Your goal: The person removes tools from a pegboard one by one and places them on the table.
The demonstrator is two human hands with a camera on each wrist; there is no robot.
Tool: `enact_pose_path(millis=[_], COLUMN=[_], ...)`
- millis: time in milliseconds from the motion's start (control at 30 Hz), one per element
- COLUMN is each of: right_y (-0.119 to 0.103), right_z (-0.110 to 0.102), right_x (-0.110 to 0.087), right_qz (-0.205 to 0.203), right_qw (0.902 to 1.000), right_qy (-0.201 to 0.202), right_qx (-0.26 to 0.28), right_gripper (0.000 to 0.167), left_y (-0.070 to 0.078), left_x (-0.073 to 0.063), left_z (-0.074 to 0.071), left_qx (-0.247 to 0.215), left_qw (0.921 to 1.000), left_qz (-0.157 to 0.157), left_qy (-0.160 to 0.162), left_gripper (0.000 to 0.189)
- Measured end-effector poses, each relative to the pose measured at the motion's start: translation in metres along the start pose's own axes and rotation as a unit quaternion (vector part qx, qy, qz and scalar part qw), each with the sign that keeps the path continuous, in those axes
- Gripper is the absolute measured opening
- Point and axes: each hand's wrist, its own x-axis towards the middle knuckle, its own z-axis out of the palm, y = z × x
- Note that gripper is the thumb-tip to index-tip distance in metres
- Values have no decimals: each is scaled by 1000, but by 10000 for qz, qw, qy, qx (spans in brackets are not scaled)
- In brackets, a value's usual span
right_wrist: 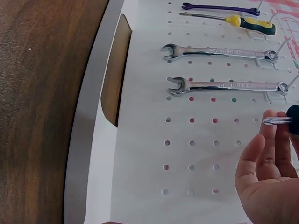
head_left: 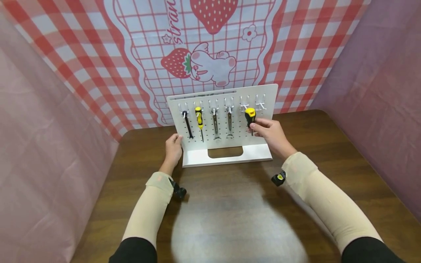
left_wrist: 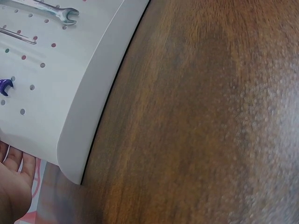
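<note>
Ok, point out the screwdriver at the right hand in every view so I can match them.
Head: right of centre, the screwdriver at the right hand, before the pegboard.
Left wrist: not in this picture.
Right wrist: at the right edge, partly cut off, tip pointing left.
Shared landmark: the white, hole-dotted pegboard.

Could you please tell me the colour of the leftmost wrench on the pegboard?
The wrench is dark purple, clearest in the right wrist view.
</note>
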Motion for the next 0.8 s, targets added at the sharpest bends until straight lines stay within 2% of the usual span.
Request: enact_pose_path(millis=[467, 633, 800], right_y=[10, 15, 27], right_z=[-15, -30, -54], right_x=[-13, -18, -23], right_qz=[12, 212, 565], right_qw=[9996, 9974, 9941], right_qy=[-75, -229, -305], right_qx=[-283, -654, -877], right_gripper=[42, 43, 40], left_y=[1, 1, 0], left_x=[1, 2, 1], left_z=[0, 0, 1], left_qx=[-30, -46, 64], left_qw=[10000, 9998, 9998], left_qz=[62, 157, 152], left_qy=[25, 92, 54], left_gripper=[16, 16, 16])
